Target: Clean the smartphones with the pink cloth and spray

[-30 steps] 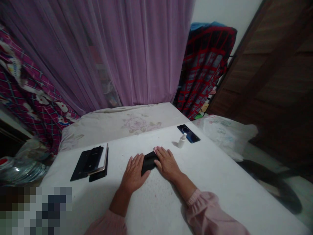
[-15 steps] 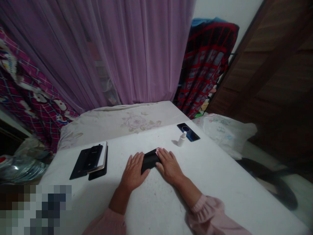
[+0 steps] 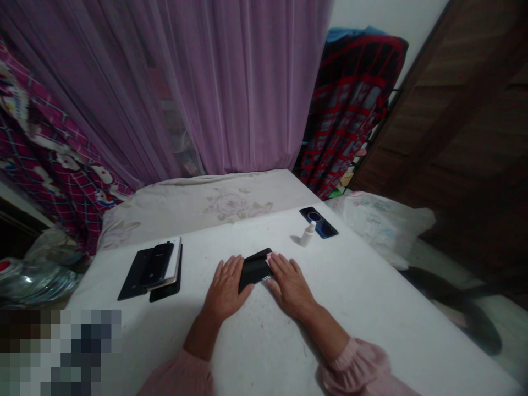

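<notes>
Closest to you, your pink sleeves [image 3: 358, 363] stop short of your wrists, so the cuffs stay off the work. Your left hand [image 3: 224, 291] lies open and low, fingers stretched along one end of the black phone [image 3: 254, 269] and thumb at its near edge; that spread probably serves to stop the phone sliding. Your right hand [image 3: 291, 283] rests on the opposite end, fingers together over a scrap of pink cloth [image 3: 269, 257], seemingly so that cloth rather than skin meets the glass. Whether those fingers pinch the cloth or only press it, I cannot tell. The phone itself lies flat on the white table [image 3: 256, 352] between your hands, which gives it firm backing under pressure.

Off to your left, a pile of phones [image 3: 159, 267] sits well apart, likely to leave your elbow room. Beyond your right hand, a small white bottle [image 3: 307, 235] stands upright, within easy reach yet out of the way of your knuckles. Just behind it, a blue phone [image 3: 324, 227] lies by itself, apart from the pile. Farther off come a flowered sheet [image 3: 177, 203] and a purple curtain [image 3: 247, 82].
</notes>
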The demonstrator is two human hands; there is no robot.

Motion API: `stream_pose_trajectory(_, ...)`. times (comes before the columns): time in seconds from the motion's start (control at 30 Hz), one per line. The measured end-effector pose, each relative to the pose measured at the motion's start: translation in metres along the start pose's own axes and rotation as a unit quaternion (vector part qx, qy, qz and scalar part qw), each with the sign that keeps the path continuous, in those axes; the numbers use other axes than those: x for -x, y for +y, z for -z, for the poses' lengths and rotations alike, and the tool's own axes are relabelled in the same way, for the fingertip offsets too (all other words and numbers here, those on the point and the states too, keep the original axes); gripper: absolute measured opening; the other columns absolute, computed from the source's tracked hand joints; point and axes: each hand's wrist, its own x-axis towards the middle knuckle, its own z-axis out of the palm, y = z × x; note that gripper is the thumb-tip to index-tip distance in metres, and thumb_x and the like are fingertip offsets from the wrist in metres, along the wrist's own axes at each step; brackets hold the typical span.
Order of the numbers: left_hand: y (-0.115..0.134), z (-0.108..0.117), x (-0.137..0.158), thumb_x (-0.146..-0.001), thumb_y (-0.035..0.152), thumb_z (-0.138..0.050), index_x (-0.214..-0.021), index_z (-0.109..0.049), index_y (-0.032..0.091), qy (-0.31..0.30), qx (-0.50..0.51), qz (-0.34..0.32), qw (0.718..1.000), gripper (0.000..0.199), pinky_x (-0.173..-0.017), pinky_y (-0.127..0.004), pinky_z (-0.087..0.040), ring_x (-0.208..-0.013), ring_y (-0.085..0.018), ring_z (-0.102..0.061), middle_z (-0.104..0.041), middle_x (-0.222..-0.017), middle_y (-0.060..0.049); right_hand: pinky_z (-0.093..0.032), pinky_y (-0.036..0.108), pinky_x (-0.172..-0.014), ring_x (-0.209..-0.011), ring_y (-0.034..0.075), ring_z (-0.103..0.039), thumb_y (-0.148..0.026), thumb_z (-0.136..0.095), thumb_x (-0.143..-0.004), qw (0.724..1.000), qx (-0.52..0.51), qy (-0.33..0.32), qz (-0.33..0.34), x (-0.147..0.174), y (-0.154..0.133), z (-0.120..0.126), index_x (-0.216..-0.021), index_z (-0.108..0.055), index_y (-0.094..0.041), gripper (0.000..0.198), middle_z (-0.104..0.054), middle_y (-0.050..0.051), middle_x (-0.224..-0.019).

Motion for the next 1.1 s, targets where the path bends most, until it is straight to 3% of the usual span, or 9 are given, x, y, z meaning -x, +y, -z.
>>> stream_pose_trajectory(0.23, -0.002, -0.002, 0.001, -0.094, 0.051, -0.041, -0.145, -0.032, 0.015, -0.011, -0.01, -0.001, 1.0, 0.064, -0.114, -0.05, -0.025, -0.137, -0.029, -0.038, -0.045, -0.146, -0.013, -0.028, 0.053, -0.11, -0.138, 0.03, -0.034, -0.033, -0.043, -0.095, 1.0, 0.002, -0.007, -0.027, -0.035, -0.006, -0.002, -0.144, -0.039, -0.015, 0.053, -0.039, 0.012, -0.15)
stream_pose_trajectory(0.47, -0.003, -0.002, 0.001, -0.094, 0.053, -0.04, -0.145, -0.032, 0.016, -0.006, -0.014, -0.004, 1.0, 0.064, -0.115, -0.049, -0.025, -0.137, -0.028, -0.038, -0.046, -0.145, -0.012, -0.021, 0.054, -0.113, -0.14, 0.028, -0.032, -0.036, -0.041, -0.096, 1.0, -0.011, -0.025, 0.012, -0.033, -0.021, 0.0, -0.143, -0.04, -0.017, 0.051, -0.04, 0.01, -0.149)
stream_pose_trajectory(0.7, -0.001, -0.003, 0.001, -0.094, 0.052, -0.04, -0.146, -0.03, 0.015, 0.0, -0.019, -0.006, 1.0, 0.064, -0.115, -0.049, -0.024, -0.136, -0.028, -0.039, -0.046, -0.145, -0.013, -0.018, 0.057, -0.112, -0.139, 0.029, -0.032, -0.037, -0.036, -0.098, 0.998, -0.004, -0.011, -0.061, -0.036, -0.016, 0.0, -0.141, -0.043, -0.017, 0.048, -0.041, 0.011, -0.149)
stream_pose_trajectory(0.93, -0.001, -0.004, 0.001, -0.094, 0.052, -0.04, -0.146, -0.031, 0.015, 0.005, -0.021, -0.007, 1.0, 0.065, -0.114, -0.049, -0.026, -0.136, -0.028, -0.039, -0.047, -0.144, -0.012, -0.017, 0.055, -0.113, -0.14, 0.027, -0.031, -0.039, -0.037, -0.098, 1.0, -0.014, -0.025, -0.002, -0.036, -0.024, -0.004, -0.143, -0.041, -0.02, 0.049, -0.04, 0.009, -0.15)
stream_pose_trajectory(1.1, -0.002, -0.003, 0.001, -0.094, 0.052, -0.04, -0.144, -0.032, 0.013, 0.0, -0.023, -0.011, 1.0, 0.064, -0.114, -0.049, -0.026, -0.136, -0.028, -0.038, -0.046, -0.145, -0.013, -0.019, 0.057, -0.111, -0.139, 0.028, -0.033, -0.039, -0.035, -0.098, 0.999, 0.013, -0.007, -0.046, -0.036, -0.018, -0.005, -0.143, -0.04, -0.02, 0.048, -0.042, 0.01, -0.148)
